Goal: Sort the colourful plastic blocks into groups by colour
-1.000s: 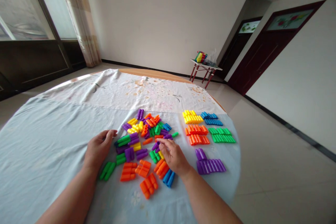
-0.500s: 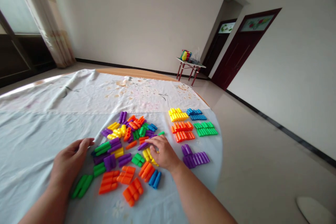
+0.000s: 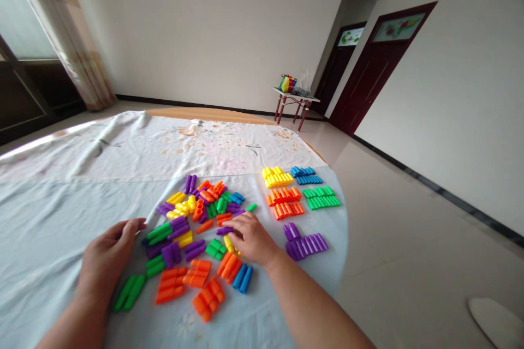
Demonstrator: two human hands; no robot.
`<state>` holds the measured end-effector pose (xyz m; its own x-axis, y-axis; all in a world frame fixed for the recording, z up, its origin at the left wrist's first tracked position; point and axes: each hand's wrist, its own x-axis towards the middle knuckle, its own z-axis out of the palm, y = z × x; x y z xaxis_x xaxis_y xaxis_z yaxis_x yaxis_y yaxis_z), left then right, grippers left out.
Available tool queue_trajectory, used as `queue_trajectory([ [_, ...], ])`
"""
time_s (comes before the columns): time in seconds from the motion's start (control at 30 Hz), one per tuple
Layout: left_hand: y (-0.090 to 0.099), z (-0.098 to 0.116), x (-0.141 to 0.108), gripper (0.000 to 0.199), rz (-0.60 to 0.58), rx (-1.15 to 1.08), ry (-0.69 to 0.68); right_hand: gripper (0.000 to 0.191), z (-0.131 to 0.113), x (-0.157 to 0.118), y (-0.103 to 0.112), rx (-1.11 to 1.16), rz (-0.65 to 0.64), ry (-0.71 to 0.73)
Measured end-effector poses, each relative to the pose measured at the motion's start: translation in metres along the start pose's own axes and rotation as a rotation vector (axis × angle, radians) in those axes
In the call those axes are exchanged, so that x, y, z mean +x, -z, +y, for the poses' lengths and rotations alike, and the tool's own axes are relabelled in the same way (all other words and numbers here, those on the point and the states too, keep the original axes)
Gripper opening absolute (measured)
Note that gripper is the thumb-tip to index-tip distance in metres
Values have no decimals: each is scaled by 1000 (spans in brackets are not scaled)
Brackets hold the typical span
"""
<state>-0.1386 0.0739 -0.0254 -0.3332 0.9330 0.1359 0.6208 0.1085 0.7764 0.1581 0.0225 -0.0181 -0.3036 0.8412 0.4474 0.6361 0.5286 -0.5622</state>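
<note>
My right hand (image 3: 252,239) reaches over the right side of a mixed pile of coloured plastic tubes, with its thumb and fingers closed around the end of a purple tube (image 3: 224,231). Under and beside that hand lie yellow tubes (image 3: 228,244), partly hidden. My left hand (image 3: 112,248) rests on the cloth at the pile's left side, thumb pressed to curled fingers; whether anything is between them is hidden. Just beyond its fingertips are joined green tubes (image 3: 159,233). Closer to me lie a green pair (image 3: 130,292), orange groups (image 3: 171,285) and a blue pair (image 3: 243,278).
On the right of the cloth-covered table (image 3: 229,161), tubes lie in rows by colour: yellow (image 3: 277,178), blue (image 3: 306,175), orange (image 3: 285,203), green (image 3: 321,198) and purple (image 3: 305,244). A small folding table (image 3: 295,95) with bags stands by the far wall.
The purple tube at my right fingers has turned to lie more level, and the hand has shifted slightly over the yellow tubes. My left hand stays nearly still.
</note>
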Motion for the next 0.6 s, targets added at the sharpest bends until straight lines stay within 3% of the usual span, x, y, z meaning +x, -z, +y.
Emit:
queue_trajectory([
  [0.23, -1, 3, -4, 40, -22, -42, 9, 25, -4, -1, 8, 33, 79, -51],
  [0.5, 1, 8, -5, 39, -17, -17, 25, 26, -4, 0, 6, 5, 71, -48],
  [0.6, 0, 0, 0, 37, -9, 6, 36, 28, -7, 2, 12, -13, 103, -42],
])
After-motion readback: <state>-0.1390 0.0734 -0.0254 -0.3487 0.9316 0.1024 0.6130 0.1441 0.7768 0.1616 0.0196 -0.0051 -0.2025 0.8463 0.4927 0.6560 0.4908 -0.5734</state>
